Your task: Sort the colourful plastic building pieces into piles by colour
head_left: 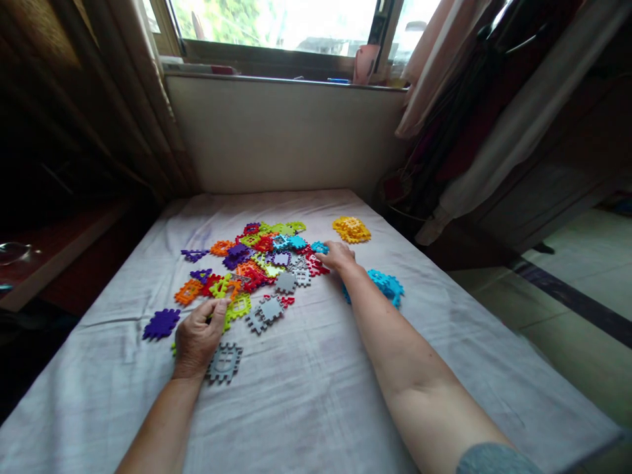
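A loose pile of interlocking plastic tiles (254, 276) in red, orange, purple, lime, grey and blue lies on the cloth. My right hand (340, 255) reaches to the pile's right edge, its fingertips closed on a blue tile (320, 247). At the pile's front left, my left hand (200, 334) has curled fingers beside a lime tile (239, 306); anything inside them is hidden. A grey tile with a window pattern (225, 362) lies just right of my left wrist, and a purple square tile (162, 324) to the left of that hand.
A yellow heap of tiles (351, 229) sits at the back right. Partly behind my right forearm is a blue heap (388, 286). The bed-like surface has a pale cloth (306, 395) and ends at a white wall (286, 131) under a window. Clothes (474, 145) hang at right.
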`<state>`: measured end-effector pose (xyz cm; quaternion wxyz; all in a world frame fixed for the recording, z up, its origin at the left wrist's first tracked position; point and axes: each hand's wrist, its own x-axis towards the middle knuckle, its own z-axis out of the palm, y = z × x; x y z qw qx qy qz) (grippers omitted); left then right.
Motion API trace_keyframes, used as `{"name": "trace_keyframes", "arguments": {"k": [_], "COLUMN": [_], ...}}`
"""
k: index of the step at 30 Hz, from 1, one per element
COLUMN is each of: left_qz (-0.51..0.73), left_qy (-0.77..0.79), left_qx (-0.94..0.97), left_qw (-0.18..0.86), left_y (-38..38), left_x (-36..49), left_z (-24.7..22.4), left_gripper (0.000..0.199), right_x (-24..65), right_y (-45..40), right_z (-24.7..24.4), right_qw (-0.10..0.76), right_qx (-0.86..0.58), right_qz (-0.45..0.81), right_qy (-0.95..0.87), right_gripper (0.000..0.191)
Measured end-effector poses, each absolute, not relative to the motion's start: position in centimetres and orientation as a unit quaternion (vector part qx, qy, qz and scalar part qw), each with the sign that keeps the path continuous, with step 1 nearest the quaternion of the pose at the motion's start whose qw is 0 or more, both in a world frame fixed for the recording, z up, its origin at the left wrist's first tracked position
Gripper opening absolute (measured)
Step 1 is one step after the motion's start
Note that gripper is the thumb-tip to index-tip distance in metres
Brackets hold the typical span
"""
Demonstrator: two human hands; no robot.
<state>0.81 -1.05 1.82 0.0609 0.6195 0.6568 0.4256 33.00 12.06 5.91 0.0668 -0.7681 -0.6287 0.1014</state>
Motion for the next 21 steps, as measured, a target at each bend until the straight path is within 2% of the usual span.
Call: {"name": "trace_keyframes", "arguments": {"k": [4, 8, 16, 21], "left_qz": [0.427, 0.431, 0.436, 0.437], "left_qy": [0.650, 0.641, 0.658, 0.656], "left_qx": [0.627, 0.632, 0.611, 0.613], "left_qw": [0.057, 0.061, 0.059, 0.059], "left_y": [-1.0, -1.0, -0.8, -0.7], "left_x": [0.7, 0.7, 0.9, 0.7], "left_z": [1.7, 1.7, 1.7, 1.5], "left_gripper": [0.040, 0.038, 0.041, 0.040], "right_x": [32.9, 33.5, 39.8, 43.4], "right_y": [12.5, 11.5, 4.5, 0.3], "right_z": [5.8, 6.9, 9.3, 9.7], "right_qw": [0.061, 0.069, 0.158, 0.132], "right_qx": [-0.769, -0.775, -0.795, -0.817], "right_qz": [0.099, 0.089, 0.060, 0.094], "right_qy": [-0.628, -0.621, -0.583, -0.553], "right_gripper": [0.041, 0.043, 0.048, 0.048]}}
